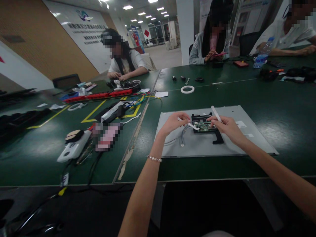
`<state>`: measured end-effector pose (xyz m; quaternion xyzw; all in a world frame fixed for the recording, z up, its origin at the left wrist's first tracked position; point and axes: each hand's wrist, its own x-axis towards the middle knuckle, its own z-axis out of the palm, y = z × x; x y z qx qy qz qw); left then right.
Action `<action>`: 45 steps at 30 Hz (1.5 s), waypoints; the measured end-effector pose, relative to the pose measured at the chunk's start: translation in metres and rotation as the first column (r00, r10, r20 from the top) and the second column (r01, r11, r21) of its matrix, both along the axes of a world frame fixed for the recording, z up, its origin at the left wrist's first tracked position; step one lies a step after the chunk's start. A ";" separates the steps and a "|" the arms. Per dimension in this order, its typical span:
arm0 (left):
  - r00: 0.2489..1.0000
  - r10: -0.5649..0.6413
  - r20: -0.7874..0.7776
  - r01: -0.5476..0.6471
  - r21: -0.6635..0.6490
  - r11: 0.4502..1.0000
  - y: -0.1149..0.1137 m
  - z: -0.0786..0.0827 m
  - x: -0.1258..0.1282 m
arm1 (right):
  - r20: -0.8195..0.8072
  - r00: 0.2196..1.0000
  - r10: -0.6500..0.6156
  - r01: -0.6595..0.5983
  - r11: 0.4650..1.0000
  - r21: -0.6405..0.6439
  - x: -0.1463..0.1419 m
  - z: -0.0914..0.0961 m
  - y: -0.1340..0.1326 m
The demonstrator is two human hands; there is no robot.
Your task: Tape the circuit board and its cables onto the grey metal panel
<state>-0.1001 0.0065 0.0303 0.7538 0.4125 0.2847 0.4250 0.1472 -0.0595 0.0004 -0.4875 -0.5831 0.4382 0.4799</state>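
A flat grey panel point(187, 149) lies on the green table in front of me. On its middle sits a green circuit board point(203, 127) in a black bracket point(218, 136). My left hand point(174, 123) is closed at the board's left side, pinching a thin white strip point(194, 126) whose far end reaches the board. Over the board's right side, my right hand point(228, 127) grips a flat white stick point(216, 113) that points up and away; its lower end is hidden by my fingers. Grey wires point(182, 136) trail across the panel below my left hand.
A roll of white tape point(187, 89) lies beyond the panel. To the left are a white power bank-like device point(74, 146), red trays point(97, 95) and cables. A water bottle point(264, 54) stands far right. Several people sit across the table.
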 end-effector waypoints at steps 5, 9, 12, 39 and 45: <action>0.993 -0.047 -0.112 0.044 -0.024 0.999 0.006 -0.016 -0.020 | 0.118 0.993 -0.012 0.010 1.000 0.015 0.003 -0.006 0.002; 0.973 -0.058 -0.225 0.075 0.068 0.995 0.010 -0.023 -0.021 | 0.295 0.955 -0.033 -0.001 0.993 0.115 0.001 -0.008 -0.001; 0.964 -0.018 -0.264 0.056 0.137 0.989 0.009 -0.024 -0.019 | 0.391 0.920 -0.010 -0.071 0.979 0.193 -0.003 -0.007 -0.005; 0.799 0.051 -0.599 0.283 0.451 0.846 0.004 -0.029 -0.020 | 0.914 0.363 -0.181 -0.706 0.586 0.397 -0.046 -0.016 -0.009; 0.776 0.071 -0.627 0.295 0.460 0.838 0.002 -0.031 -0.021 | 0.911 0.374 -0.177 -0.705 0.583 0.403 -0.047 -0.017 -0.013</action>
